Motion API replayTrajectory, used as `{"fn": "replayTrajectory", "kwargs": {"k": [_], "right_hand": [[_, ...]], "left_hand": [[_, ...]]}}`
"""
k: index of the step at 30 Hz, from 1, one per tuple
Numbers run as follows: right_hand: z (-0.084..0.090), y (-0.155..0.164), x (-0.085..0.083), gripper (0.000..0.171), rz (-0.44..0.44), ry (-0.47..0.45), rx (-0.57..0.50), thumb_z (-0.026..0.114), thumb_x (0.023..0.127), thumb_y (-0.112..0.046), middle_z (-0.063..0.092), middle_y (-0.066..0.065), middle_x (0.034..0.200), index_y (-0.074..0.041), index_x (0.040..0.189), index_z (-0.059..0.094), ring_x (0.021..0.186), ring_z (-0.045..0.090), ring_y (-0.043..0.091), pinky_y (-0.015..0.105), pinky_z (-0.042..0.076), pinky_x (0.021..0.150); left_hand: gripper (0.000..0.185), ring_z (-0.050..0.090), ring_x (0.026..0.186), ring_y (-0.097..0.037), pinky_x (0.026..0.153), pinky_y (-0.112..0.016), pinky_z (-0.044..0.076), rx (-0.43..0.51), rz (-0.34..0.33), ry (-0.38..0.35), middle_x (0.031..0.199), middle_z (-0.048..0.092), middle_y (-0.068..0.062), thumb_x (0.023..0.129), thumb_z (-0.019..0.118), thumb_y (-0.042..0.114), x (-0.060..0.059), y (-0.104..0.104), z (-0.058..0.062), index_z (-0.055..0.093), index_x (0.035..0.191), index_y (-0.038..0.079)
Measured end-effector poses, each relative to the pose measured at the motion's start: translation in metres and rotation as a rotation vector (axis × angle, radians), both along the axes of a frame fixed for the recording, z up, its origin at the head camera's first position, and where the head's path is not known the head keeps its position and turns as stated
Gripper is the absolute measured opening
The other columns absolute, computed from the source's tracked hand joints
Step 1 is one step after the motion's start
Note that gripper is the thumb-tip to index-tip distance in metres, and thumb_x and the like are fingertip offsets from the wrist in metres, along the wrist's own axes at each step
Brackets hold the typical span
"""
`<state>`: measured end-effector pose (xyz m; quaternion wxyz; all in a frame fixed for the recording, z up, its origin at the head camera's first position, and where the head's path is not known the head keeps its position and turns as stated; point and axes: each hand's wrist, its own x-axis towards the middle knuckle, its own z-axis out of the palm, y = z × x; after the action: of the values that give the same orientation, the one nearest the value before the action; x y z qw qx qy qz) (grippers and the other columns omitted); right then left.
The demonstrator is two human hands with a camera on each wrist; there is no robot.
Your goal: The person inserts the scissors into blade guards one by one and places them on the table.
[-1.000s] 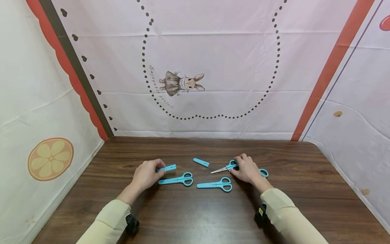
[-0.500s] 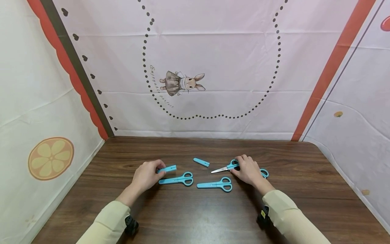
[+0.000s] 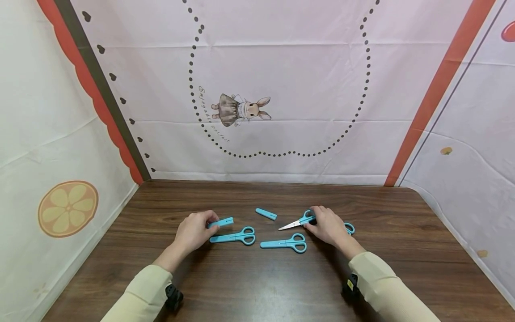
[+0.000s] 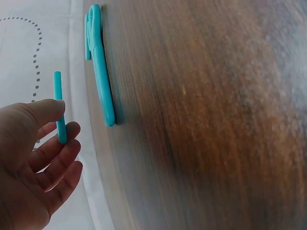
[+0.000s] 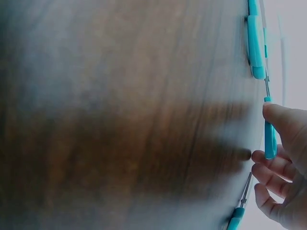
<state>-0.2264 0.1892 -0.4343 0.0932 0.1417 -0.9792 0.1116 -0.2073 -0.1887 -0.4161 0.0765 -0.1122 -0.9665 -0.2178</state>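
Note:
My left hand [image 3: 194, 230] pinches a light-blue scissor sheath [image 3: 223, 222] between thumb and fingers, its slotted end facing right. In the left wrist view the sheath [image 4: 58, 88] hangs above the table line. My right hand [image 3: 327, 226] holds a pair of scissors [image 3: 295, 223] by the blue handles, bare metal blades pointing left toward the middle. The right wrist view has the thumb on one side of the scissors' handle [image 5: 270, 139]. Two sheathed scissors lie in front: one pair [image 3: 231, 238] near my left hand, another pair [image 3: 283, 243] near the middle.
A loose blue sheath [image 3: 266, 214] lies farther back between the hands. Partly behind my right hand is another pair of scissors [image 3: 349, 228], its blades showing in the right wrist view. The brown wooden table [image 3: 249, 286] ends at a printed white cloth [image 3: 306, 98].
Both hands keep their hold on the sheath and the scissors. The right wrist and sleeve have shifted slightly to the right; the things on the table stay put.

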Motion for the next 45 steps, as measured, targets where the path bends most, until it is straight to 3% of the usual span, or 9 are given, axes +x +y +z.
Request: {"fn": "replayTrajectory", "kwargs": {"k": [28,45], "right_hand": [[-0.003,-0.002,0.009,0.051,0.022,0.089,0.017,0.063,0.086,-0.034,0.060,0.019,0.107,0.004,0.120,0.053,0.098,0.058,0.034,0.045,0.048,0.079],[0.006,-0.008,0.019,0.052,0.021,0.100,-0.011,0.065,0.084,-0.036,0.061,0.018,0.110,0.002,0.119,0.055,0.098,0.059,0.032,0.045,0.049,0.078]], "left_hand": [[0.010,0.050,0.062,-0.006,0.052,-0.026,0.040,0.022,-0.002,0.004,0.076,0.061,0.011,0.080,0.071,0.023,0.002,0.008,-0.001,0.066,0.088,0.021],[0.010,0.049,0.063,-0.006,0.053,-0.026,0.039,0.027,-0.015,0.028,0.077,0.061,0.011,0.079,0.071,0.023,0.003,0.013,0.001,0.066,0.088,0.021]]}}
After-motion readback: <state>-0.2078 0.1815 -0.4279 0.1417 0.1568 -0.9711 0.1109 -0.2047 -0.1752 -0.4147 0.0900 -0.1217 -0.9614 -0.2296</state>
